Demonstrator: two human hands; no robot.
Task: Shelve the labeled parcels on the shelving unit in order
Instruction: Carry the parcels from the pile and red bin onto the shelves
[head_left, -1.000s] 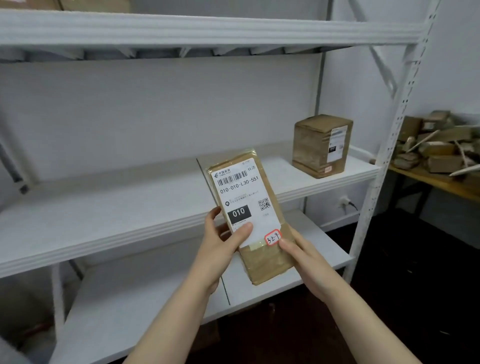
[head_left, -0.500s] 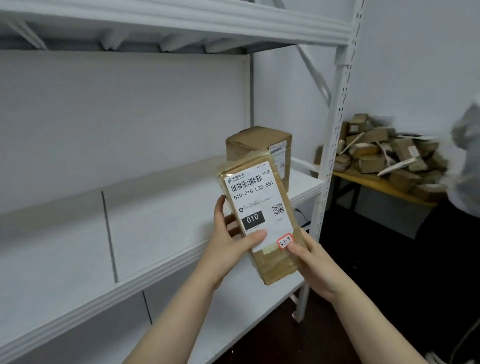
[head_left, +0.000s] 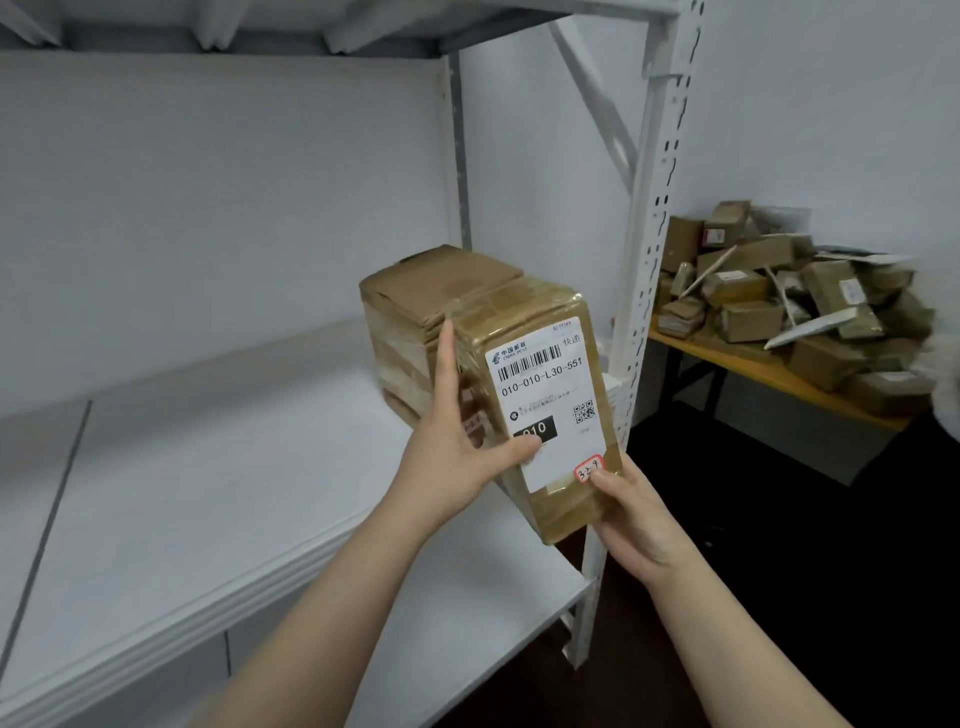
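Brown and wrapped in clear tape, the parcel (head_left: 540, 415) is held in both my hands just above the right front corner of the middle shelf (head_left: 208, 467), tilted with its white label (head_left: 550, 400) facing me. My left hand (head_left: 457, 457) grips its left side, thumb pressed on the label over the black "010" block and fingers pointing up along the edge. My right hand (head_left: 639, 519) holds the lower right corner, thumb just beside the red-bordered sticker (head_left: 589, 468) and fingers curled underneath. Right behind the parcel a taped cardboard box (head_left: 415, 332) stands at the shelf's right end, towards the back; whether the two touch I cannot tell. Past the white slotted post (head_left: 649, 260), a heap of other parcels (head_left: 789, 301) lies on a yellow-topped table (head_left: 779, 376) against the wall.
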